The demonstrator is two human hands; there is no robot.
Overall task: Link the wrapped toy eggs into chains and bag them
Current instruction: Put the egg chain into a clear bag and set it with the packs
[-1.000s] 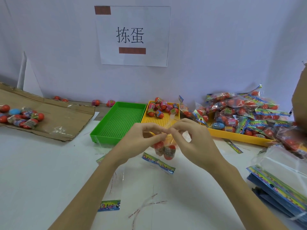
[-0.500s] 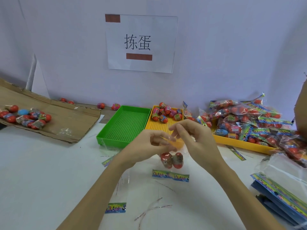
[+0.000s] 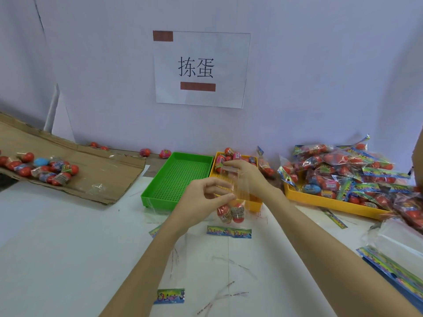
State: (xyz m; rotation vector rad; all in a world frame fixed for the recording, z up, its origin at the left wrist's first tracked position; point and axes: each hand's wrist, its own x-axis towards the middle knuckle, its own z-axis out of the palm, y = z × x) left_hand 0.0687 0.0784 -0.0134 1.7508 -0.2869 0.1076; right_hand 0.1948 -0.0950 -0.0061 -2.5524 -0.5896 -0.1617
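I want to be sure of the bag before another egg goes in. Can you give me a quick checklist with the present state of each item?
1. Left hand pinches the clear bag: ok.
2. Right hand holds the bag's top: ok.
3. Two eggs sit at the bag's bottom: ok.
4. Bag mouth open: cannot tell.
5. Loose eggs left in the small yellow tray: ok.
6. Eggs linked in a chain: cannot tell.

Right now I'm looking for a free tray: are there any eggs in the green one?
No, the green tray shows only its bare perforated floor; the loose eggs sit in the yellow tray beside it.
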